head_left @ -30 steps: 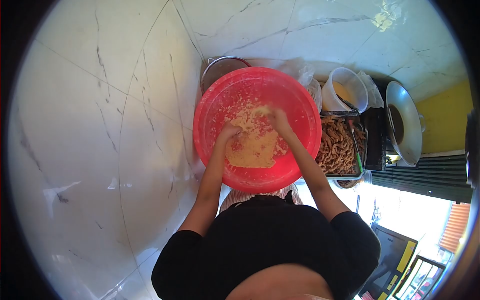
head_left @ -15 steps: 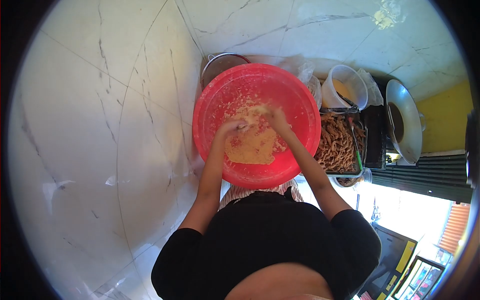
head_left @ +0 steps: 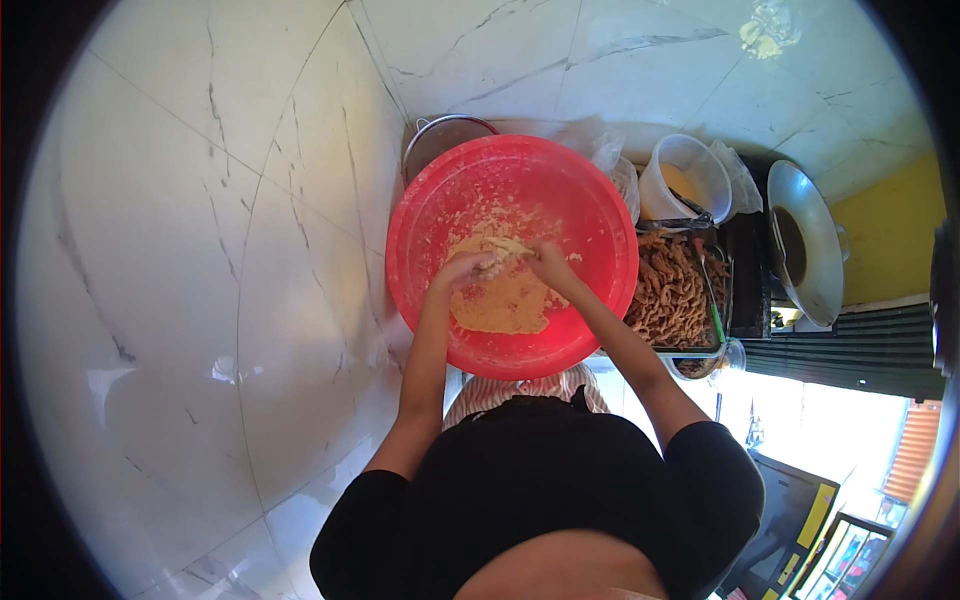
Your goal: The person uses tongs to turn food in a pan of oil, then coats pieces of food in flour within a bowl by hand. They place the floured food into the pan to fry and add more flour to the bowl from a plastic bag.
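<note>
A large red basin (head_left: pixel 412 290) stands in front of me, with tan flour (head_left: pixel 500 305) spread over its bottom and pale crumbs on the far side. Inside it, my left hand (head_left: pixel 466 268) is closed round pale, floury pieces. A pale floured strip (head_left: pixel 508 246) stretches between both hands, just above the flour. My right hand (head_left: pixel 547 262) pinches the strip's right end, its fingers closed. What the strip is made of cannot be told under the coating.
Right of the basin is a tray of brown fried strips (head_left: pixel 670 290) with green-handled tongs (head_left: pixel 716 320). Behind it stands a white tub (head_left: pixel 655 185) of yellowish liquid. Farther right is a wok (head_left: pixel 815 250) with dark oil. A tiled wall (head_left: pixel 180 250) rises on the left.
The right hand, blurred before, has come down slightly and now pinches the floured strip. The left hand holds more visible pale pieces. The basin shows slightly lower in view.
</note>
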{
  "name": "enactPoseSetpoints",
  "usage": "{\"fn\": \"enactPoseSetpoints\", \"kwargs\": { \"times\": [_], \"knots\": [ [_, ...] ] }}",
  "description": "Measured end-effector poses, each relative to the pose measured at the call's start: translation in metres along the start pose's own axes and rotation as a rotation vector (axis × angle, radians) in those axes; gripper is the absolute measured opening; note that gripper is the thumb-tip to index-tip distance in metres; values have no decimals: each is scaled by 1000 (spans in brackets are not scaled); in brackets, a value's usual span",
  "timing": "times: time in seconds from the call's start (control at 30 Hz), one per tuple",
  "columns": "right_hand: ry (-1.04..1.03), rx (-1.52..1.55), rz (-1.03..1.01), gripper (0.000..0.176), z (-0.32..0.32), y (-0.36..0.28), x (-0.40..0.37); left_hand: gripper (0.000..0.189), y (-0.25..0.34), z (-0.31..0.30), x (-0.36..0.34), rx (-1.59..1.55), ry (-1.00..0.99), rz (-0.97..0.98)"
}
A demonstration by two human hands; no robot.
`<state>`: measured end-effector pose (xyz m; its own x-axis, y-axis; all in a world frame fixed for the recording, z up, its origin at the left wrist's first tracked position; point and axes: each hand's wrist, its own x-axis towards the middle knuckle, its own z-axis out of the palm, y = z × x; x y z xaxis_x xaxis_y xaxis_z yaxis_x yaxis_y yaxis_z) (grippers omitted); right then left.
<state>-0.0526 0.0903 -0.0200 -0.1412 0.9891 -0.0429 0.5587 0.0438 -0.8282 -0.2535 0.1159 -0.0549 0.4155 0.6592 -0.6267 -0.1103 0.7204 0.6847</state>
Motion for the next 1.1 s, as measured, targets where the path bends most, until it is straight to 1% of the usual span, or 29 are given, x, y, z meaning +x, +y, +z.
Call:
{"fn": "enactPoseSetpoints", "kwargs": {
  "times": [0.03,0.07,0.13,0.17,0.2,0.23,0.27,0.33,0.37,0.43,0.47,0.53,0.57,0.63,0.67,0.7,0.73,0.77,0.83,0.87,0.93,0.97,1.03,1.07,1.1],
  "knots": [
    [-26,15,71,34,-9,-13,-3,28,0,3,-2,0,11,3],
    [-25,15,72,34,-14,-20,-4,28,0,3,-4,1,9,2],
    [254,208,269,29,-18,-29,-8,25,-2,4,-7,460,220,-92],
    [261,210,271,29,-8,-12,-9,25,-5,8,-7,466,216,-91],
    [203,135,-10,29,11,17,-9,23,-7,15,-7,263,130,-19],
    [144,56,-290,30,15,21,-11,21,-6,22,-10,61,44,51],
    [153,58,-284,30,12,29,-13,21,-5,26,-14,69,38,46],
    [18,84,20,35,-13,15,-18,20,2,43,-27,-18,85,106],
    [24,85,27,35,-19,14,-20,20,0,45,-28,-14,79,101],
    [172,269,134,35,-32,15,-24,20,-2,49,-30,154,136,74],
    [184,272,139,35,-36,16,-31,20,-5,56,-29,164,128,70],
    [37,-52,-120,33,-42,18,-45,24,-9,72,-30,156,65,57],
    [50,-50,-116,33,-48,21,-47,24,-11,79,-32,167,57,55],
    [57,268,-12,31,-67,25,-56,24,-10,101,-45,-11,-5,111],
    [63,265,-9,31,-77,26,-61,24,-17,100,-39,-8,-11,110],
    [98,497,23,32,-95,11,-68,24,-25,92,-29,118,-56,119],
    [131,730,55,32,-110,0,-76,24,-25,99,-32,243,-100,128],
    [135,730,57,32,-119,-3,-85,24,-29,109,-35,245,-104,125],
    [130,627,57,33,-132,-4,-95,28,-8,153,-71,-33,-44,102],
    [134,631,55,33,-136,-1,-99,28,-6,163,-74,-27,-44,102],
    [22,554,-8,34,-138,4,-107,33,-6,176,-78,25,-87,160],
    [19,558,-8,34,-139,6,-110,33,-6,181,-81,26,-83,158],
    [150,552,11,35,-144,5,-112,33,-6,188,-87,-20,-63,194],
    [144,555,6,35,-145,4,-113,33,-8,188,-88,-20,-56,198],
    [188,611,21,35,-147,4,-115,33,-10,188,-89,-66,-74,222]
  ]
}}
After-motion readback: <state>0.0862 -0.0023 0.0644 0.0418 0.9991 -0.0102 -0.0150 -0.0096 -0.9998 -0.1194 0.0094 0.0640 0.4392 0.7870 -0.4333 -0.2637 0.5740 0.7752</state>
